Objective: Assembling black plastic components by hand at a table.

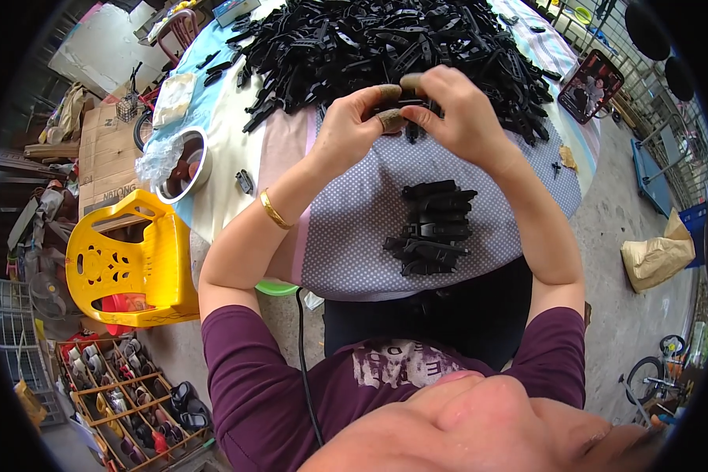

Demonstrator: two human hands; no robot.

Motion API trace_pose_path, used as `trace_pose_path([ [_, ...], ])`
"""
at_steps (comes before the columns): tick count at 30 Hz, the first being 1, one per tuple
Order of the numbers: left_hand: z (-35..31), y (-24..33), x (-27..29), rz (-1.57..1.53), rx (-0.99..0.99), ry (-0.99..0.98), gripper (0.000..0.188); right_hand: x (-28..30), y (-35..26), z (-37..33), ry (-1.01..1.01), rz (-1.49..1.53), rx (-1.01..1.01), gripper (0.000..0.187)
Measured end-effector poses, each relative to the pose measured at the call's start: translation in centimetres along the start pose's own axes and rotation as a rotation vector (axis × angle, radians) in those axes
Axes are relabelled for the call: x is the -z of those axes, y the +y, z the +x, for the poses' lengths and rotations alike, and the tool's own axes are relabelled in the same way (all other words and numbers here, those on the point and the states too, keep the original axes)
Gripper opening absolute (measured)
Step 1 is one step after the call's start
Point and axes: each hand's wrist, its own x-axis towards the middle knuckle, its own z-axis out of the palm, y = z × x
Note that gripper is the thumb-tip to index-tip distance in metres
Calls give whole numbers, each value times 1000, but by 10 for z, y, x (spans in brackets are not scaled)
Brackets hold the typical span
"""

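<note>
Over the table, just in front of a big heap of black plastic parts (pixel 385 47), both of my hands meet around one small black plastic part (pixel 414 102). My left hand (pixel 348 132) pinches it from the left; brownish covers sit on its thumb and finger tips. From the right, my right hand (pixel 462 114) is closed on the same part, with its fingers bent over the top. My fingers hide much of the part. Nearer to me on the dotted cloth (pixel 346 228) lies a stack of similar black parts (pixel 434 224), placed side by side in a row.
At left stand a white bowl (pixel 203 177) with a clear plastic bag and a yellow plastic chair (pixel 169 267). One loose black part (pixel 244 182) lies near the bowl. A phone (pixel 591 86) stands at the table's right edge. A shoe rack (pixel 130 401) is at lower left.
</note>
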Motion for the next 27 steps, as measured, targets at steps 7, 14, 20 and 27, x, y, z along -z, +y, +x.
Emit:
trace_pose_path([
  [7,-6,7,-5,390,-191,2,34,16,21,-2,-527,603,-426,45],
  [14,-7,18,-3,459,-208,-26,35,18,11,1,-420,359,-273,36],
  [20,-6,14,2,342,-245,-96,37,16,18,-2,-486,419,-395,26],
  [27,-19,18,-15,531,-15,-497,37,21,45,-7,-406,211,-647,34],
])
